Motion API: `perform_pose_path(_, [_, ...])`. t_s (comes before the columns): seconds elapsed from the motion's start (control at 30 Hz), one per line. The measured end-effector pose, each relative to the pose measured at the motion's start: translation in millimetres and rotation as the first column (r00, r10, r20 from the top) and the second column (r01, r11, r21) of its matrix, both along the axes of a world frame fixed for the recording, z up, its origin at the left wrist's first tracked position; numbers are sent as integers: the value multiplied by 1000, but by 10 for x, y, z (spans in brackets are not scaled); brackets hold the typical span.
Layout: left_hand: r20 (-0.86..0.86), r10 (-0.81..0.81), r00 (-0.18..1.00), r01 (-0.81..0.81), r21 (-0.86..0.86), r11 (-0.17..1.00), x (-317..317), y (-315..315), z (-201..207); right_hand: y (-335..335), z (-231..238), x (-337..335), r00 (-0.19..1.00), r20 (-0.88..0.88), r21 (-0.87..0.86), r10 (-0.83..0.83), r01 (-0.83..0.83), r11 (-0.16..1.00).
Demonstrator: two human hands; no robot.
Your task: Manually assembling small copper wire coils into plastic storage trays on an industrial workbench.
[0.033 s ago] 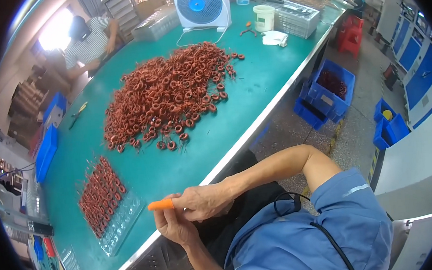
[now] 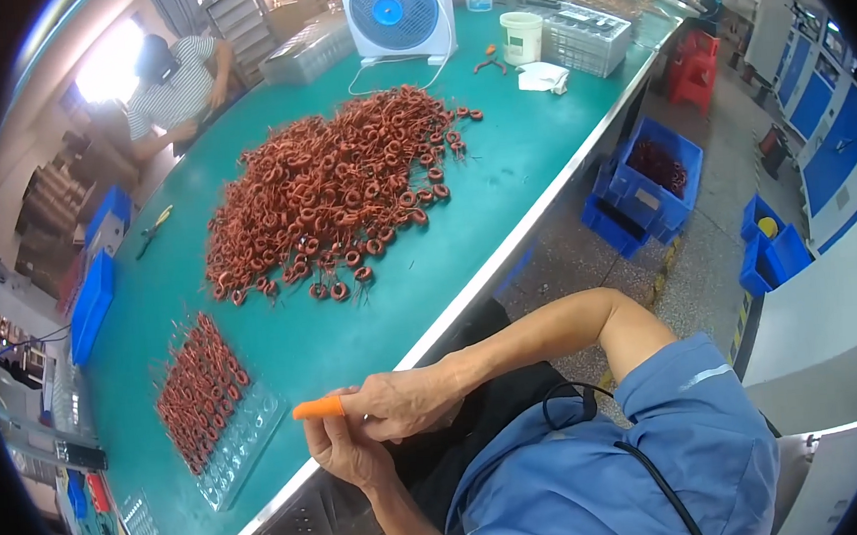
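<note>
My right hand and my left hand meet just off the front edge of the green table. An orange finger cot sticks out to the left from between them, covering a fingertip. I cannot tell which hand that finger belongs to. My left hand curls up under it and my right hand closes on it from the right. A large heap of reddish-brown wound ring coils lies mid-table. A clear plastic tray near my hands holds rows of the same coils.
A white fan, a white cup and a wire basket stand at the far end. Blue bins sit on the floor to the right. Another person in a striped shirt works at the far left. Pliers lie near a blue tray.
</note>
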State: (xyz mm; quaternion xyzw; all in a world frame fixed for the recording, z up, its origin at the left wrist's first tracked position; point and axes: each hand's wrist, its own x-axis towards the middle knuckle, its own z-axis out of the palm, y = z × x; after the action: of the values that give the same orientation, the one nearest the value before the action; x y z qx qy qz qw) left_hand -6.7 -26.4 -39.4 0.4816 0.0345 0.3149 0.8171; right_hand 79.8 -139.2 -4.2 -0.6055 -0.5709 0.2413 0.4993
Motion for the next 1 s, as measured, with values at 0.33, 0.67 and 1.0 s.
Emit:
perform_pose_path(0.33, [24, 102, 995, -105, 207, 973, 4, 103, 15, -71, 185, -48, 981, -167, 129, 95, -73, 989])
perform_pose_path(0.67, [-75, 64, 995, -55, 112, 992, -10, -171, 313, -112, 147, -63, 963, 261, 113, -64, 35, 993])
perform_pose_path(1.0, [-190, -76, 979, 104, 142, 984, -2, -170, 178, -218, 192, 127, 838, 445, 116, -315, 295, 949])
